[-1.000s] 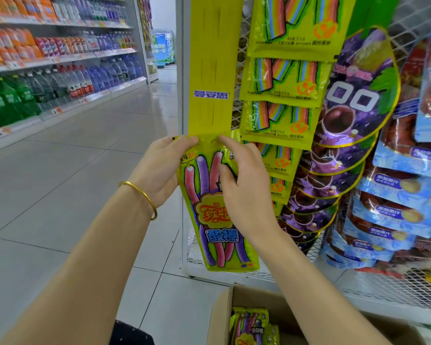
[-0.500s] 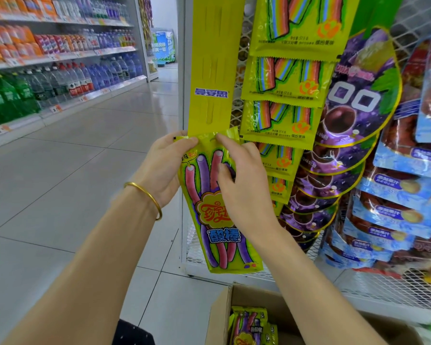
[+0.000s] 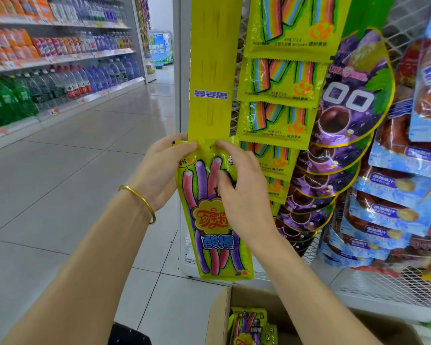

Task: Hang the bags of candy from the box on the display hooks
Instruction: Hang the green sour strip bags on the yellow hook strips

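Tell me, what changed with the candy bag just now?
The left hand and right hand eased the top of the candy bag slightly down to the bottom edge of the yellow strip, where a small tab now shows between the fingertips. Nothing was let go: both still pinch the bag. The box and the hanging bags stayed put.

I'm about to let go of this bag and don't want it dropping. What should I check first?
1. Left hand grips the candy bag at its top left corner: ok.
2. Right hand pinches its top right: ok.
3. Bag's top edge meets the yellow strip at its bottom end: ok.
4. Bag's hole caught on the strip's tab: cannot tell, fingers cover it.
5. Label faces out, bag roughly upright: ok.
6. Spare bags wait in the box: ok.
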The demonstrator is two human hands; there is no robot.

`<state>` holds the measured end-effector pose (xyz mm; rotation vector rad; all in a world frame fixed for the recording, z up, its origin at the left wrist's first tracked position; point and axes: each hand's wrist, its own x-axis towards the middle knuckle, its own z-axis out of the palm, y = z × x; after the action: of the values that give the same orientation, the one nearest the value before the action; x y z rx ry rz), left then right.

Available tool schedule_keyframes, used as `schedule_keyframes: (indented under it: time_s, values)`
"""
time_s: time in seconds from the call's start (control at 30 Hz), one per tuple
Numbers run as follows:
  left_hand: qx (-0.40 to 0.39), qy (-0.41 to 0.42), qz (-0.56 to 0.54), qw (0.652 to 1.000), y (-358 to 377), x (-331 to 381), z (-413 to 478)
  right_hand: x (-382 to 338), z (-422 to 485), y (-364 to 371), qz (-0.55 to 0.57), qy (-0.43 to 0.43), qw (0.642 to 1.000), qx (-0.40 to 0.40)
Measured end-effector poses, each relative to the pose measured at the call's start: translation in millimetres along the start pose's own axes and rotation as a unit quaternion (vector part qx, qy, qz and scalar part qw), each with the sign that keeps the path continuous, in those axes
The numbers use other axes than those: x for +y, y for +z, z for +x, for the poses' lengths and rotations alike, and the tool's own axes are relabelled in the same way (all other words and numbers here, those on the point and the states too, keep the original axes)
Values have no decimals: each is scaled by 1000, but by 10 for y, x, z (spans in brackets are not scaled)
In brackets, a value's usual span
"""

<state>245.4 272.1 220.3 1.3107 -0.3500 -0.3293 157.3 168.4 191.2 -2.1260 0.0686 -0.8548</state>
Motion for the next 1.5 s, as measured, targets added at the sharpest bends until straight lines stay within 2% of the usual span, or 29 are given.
schedule_keyframes:
  time_s: [0.2,0.67,1.1,1.23,1.33,1.5]
  values:
    - [-22,34,16,999,-1,16,-18,-31,105,4,-35,-29,998,37]
    - [27,68,-34,997,77,-24,18,-170,121,13,-168,-30,985,2]
    - [17,56,-45,997,83,-54,16,-83,10,73,-51,6,998,22]
    - [12,60,-48,997,84,-30,6,-82,30,68,-47,-2,998,32]
    - [-21,55,-56,997,79,5,-14,-72,74,57,-66,-20,996,49]
    - [-56,14,-110,992,65,22,-14,-62,127,35,-83,-31,995,44]
